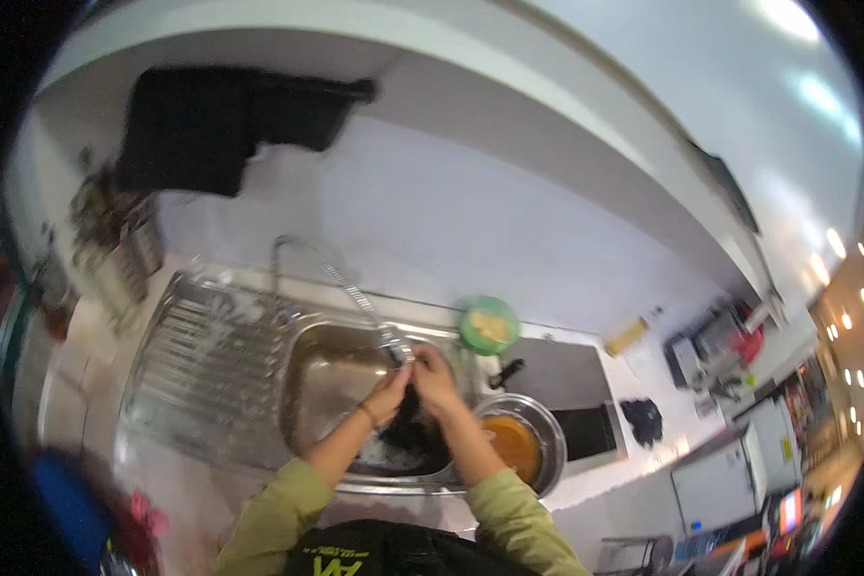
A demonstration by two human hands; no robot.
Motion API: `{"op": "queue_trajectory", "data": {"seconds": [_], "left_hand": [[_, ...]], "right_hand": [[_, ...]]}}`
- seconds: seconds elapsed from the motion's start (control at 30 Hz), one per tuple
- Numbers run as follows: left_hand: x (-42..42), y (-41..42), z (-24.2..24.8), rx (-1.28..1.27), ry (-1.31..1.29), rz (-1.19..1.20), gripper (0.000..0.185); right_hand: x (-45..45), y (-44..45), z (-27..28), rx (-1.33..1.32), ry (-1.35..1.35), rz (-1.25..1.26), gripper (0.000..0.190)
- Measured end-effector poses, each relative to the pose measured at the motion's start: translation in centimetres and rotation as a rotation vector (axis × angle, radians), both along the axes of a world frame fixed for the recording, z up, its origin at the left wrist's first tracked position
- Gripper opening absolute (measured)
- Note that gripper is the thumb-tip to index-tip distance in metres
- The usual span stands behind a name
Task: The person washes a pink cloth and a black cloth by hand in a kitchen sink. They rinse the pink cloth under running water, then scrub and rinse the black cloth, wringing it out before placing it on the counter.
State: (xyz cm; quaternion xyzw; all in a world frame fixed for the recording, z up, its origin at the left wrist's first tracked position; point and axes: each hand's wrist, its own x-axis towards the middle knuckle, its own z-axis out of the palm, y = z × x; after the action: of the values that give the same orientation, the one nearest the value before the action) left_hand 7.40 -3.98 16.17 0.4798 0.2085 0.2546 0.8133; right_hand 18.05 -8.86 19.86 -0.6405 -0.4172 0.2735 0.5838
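Both my hands meet over the steel sink basin, right at the end of a flexible tap hose. My left hand touches or sits just below the hose's nozzle. From the other side, my right hand has its fingertips at the same nozzle. Blur hides whether either hand grips the nozzle or something small. Beneath the hands, a black item lies in the basin beside whitish suds; its kind is unclear.
Left of the basin stretches a ribbed steel drainboard. At the right stand a metal bowl of orange-brown liquid and a green bowl with pale contents. A black bag lies farther right. Black cloths hang above.
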Motion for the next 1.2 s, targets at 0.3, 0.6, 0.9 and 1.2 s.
{"op": "queue_trajectory", "data": {"seconds": [0.3,0.6,0.9,1.2], "left_hand": [[-8.2,7.0,-0.6,0.540,0.160,0.034,0.064],[-6.7,6.3,-0.8,0.538,0.010,0.004,0.069],[-0.5,2.2,-2.8,0.143,-0.094,-0.034,0.053],[-1.0,0.3,-1.7,0.491,0.163,-0.221,0.056]], "right_hand": [[-0.9,0.2,5.3,-0.369,-0.447,0.366,0.023],[5.1,-3.7,6.9,-0.331,-0.293,0.540,0.033],[1.4,-1.4,4.7,-0.449,-0.389,0.427,0.043],[0.8,-3.0,13.0,-0.226,-0.223,0.108,0.026]]}}
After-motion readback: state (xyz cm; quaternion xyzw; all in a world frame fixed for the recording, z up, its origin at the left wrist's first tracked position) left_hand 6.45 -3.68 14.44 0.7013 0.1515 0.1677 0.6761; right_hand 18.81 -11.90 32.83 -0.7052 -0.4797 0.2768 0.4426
